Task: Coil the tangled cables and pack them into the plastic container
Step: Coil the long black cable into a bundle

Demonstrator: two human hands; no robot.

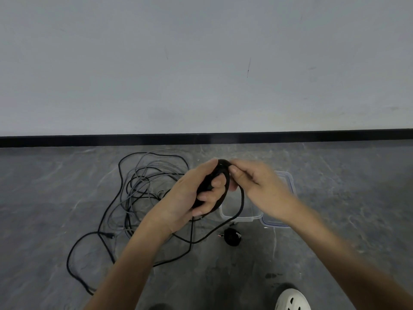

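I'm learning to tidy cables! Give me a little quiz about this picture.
1. True or false: the tangled cables lie inside the plastic container.
2. Pick one. The left hand grips: A) a black coil, B) a lid, C) a shoe.
3. Fill in: the right hand pinches the black coil at its ____.
Key: 1 false, they lie on the floor; 2 A; 3 top.

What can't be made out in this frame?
Head view:
right hand: motion-blurred, finger detail lost.
plastic container: far part hidden behind that hand.
tangled cables: partly behind left hand gripping black coil; plugs too small.
shoe: cut off by bottom edge.
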